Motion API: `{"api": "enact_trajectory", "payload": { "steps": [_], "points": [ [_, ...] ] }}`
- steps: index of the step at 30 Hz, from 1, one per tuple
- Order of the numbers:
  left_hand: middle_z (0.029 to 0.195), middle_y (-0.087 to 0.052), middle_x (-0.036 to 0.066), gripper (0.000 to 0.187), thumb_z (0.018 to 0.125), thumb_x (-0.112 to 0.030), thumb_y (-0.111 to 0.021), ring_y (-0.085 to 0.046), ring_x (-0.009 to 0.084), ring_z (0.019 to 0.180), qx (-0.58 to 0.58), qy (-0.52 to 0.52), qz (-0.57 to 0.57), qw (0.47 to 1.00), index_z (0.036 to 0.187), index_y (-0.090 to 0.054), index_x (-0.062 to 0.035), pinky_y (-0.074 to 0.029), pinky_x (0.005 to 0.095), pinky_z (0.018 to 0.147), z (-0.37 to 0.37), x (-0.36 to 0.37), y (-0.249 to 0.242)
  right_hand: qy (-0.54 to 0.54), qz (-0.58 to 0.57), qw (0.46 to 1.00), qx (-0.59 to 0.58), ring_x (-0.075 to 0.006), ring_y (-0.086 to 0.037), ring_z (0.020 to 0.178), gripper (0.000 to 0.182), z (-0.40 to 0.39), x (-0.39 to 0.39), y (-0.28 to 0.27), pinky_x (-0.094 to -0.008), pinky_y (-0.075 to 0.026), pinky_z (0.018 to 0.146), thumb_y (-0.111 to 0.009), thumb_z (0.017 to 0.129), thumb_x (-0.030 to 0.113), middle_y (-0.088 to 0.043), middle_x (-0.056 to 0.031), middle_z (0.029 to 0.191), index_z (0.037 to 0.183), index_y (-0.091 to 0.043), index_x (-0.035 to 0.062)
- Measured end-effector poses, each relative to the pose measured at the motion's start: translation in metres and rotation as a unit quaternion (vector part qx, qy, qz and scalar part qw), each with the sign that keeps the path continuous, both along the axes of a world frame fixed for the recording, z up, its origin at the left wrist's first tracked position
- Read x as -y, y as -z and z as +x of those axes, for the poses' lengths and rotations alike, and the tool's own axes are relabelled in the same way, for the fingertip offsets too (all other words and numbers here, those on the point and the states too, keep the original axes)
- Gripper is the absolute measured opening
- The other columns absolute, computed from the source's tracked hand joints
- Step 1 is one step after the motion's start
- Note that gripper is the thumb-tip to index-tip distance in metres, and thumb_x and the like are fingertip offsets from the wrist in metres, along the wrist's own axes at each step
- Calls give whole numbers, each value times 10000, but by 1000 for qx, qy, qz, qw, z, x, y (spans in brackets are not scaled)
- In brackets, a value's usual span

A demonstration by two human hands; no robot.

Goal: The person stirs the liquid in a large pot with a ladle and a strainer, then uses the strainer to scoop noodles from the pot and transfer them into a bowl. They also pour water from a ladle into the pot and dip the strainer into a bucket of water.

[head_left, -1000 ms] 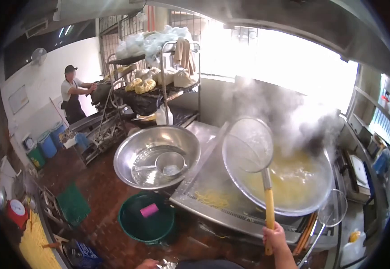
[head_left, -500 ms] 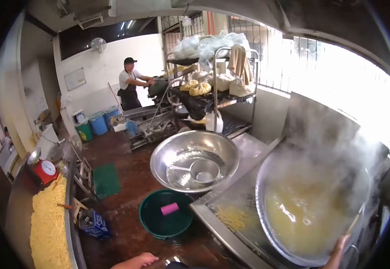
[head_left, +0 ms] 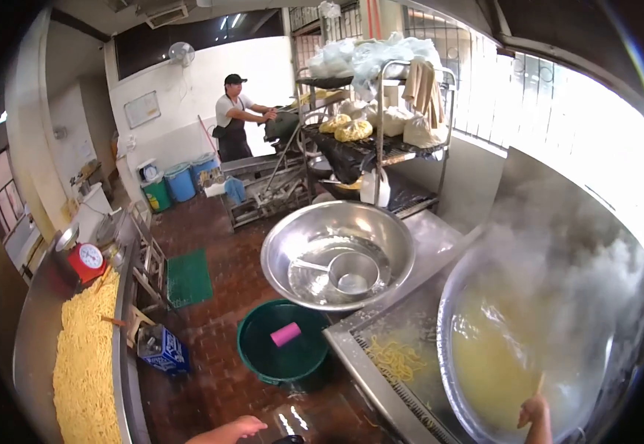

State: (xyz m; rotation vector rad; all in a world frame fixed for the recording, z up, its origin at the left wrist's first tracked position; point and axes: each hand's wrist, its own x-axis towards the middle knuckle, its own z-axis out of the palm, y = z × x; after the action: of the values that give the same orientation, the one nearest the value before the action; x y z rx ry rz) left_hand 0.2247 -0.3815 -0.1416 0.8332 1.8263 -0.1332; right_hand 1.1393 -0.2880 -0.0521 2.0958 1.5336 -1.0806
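Observation:
At the lower right, my right hand [head_left: 534,411] is closed around a wooden stick [head_left: 540,383] whose far end is lost in steam over the pot. The large metal pot [head_left: 448,374] holds cloudy yellowish liquid [head_left: 481,355], and thick steam rises from it. My left hand [head_left: 246,427] hangs at the bottom edge over the wet floor, holding nothing, its fingers loosely stretched. Beyond it stands a green tub [head_left: 252,366] of water with a pink cylinder [head_left: 285,334] in it. A few yellow noodles [head_left: 396,359] lie on the metal counter [head_left: 359,348] beside the pot.
A wide steel basin [head_left: 281,255] holds water and a long-handled metal dipper [head_left: 353,274]. Noodles [head_left: 85,362] cover the left counter, near a red scale [head_left: 85,259]. Behind are a rack [head_left: 380,155] of bags and a person [head_left: 233,122] at a machine. A blue tin [head_left: 163,349] stands on the floor.
My right hand has moved left with the stick, from the pot's right rim to over its near side. The view has shifted slightly. My left hand stays low, holding nothing.

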Motion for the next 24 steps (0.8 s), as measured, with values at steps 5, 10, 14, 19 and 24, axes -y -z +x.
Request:
{"api": "enact_trajectory", "payload": {
  "steps": [5,10,14,19,24],
  "points": [
    [789,-598,22,423,811,-513,-570,-560,155,672,12,57,-69,996,1010,-656,-149,-481,342,583,-16,4,22,491,149,820,-255,-265,-578,519,77,-78,0,-13,-407,-494,469,-596,766,-5,-549,-150,584,743,-522,-12],
    [731,-584,21,403,818,-503,-564,-542,158,623,82,52,72,993,958,-655,-136,-465,338,534,-20,19,-68,467,126,824,-294,-257,-535,497,87,-147,12,-55,-412,-492,475,-570,767,-15,-499,-117,568,781,-485,-1],
    [697,-576,21,395,823,-497,-560,-531,160,594,103,57,145,982,927,-655,-128,-456,335,505,-32,11,-69,480,59,783,-391,-208,-512,498,89,-186,32,-73,-369,-470,473,-563,803,89,-491,-59,586,784,-484,53],
    [575,-528,39,408,834,-482,-550,-461,161,463,38,50,24,998,741,-572,-86,-388,341,399,-55,-17,33,554,-2,608,-568,-111,-475,482,121,-261,70,-118,-312,-426,445,-534,812,110,-477,6,583,928,-521,77],
    [916,-617,3,403,823,-457,-584,-569,147,759,72,-15,-32,997,1051,-611,-126,-466,349,628,-65,-7,46,510,90,524,-677,-85,-466,438,236,-346,112,-152,-261,-453,390,-512,842,113,-499,13,610,1068,-510,44]
  ]
}}
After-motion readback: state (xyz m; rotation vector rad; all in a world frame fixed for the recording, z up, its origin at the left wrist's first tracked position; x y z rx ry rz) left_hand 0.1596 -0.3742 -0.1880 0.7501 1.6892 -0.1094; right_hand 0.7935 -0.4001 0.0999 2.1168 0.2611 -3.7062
